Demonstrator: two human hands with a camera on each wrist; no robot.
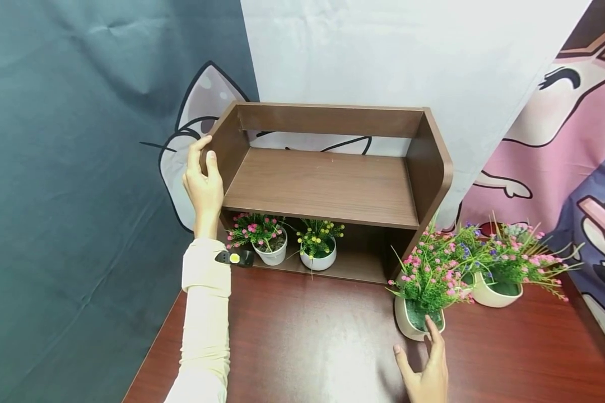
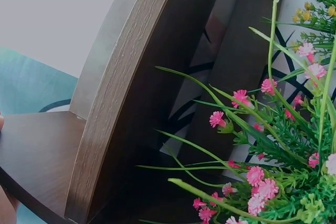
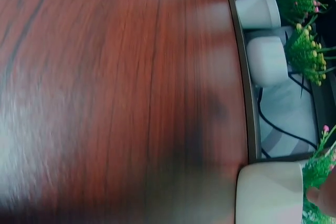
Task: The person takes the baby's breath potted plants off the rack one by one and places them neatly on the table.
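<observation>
Editor: Who fills the foreground?

Photographer: A person's right hand (image 1: 428, 378), thumb and forefinger spread wide and gripping nothing, reaches over a reddish-brown tabletop (image 1: 302, 336) at the rim of a pink-flowered potted plant (image 1: 426, 277); whether the fingertip touches, I cannot tell. The plant stands on the tabletop, just beside the right front corner of a brown wooden shelf unit (image 1: 322, 182).

Editor: And the danger?

Photographer: A one-finger tug at the rim could tip it, I judge; its stems, crowding a blue-flowered plant (image 1: 466, 249) behind, could snag and drag that along.

Editor: Farther back?

Photographer: A yellow-flowered plant (image 1: 319, 246) and a pink-flowered plant in a tapered pot (image 1: 272, 256) stand on the lower shelf. The left hand (image 1: 204, 187) grips the unit's left side panel (image 1: 230, 145) between thumb and fingers; a hard pull there might slide the unit and jolt both pots. A printed fabric backdrop (image 1: 333, 50) hangs behind.
</observation>
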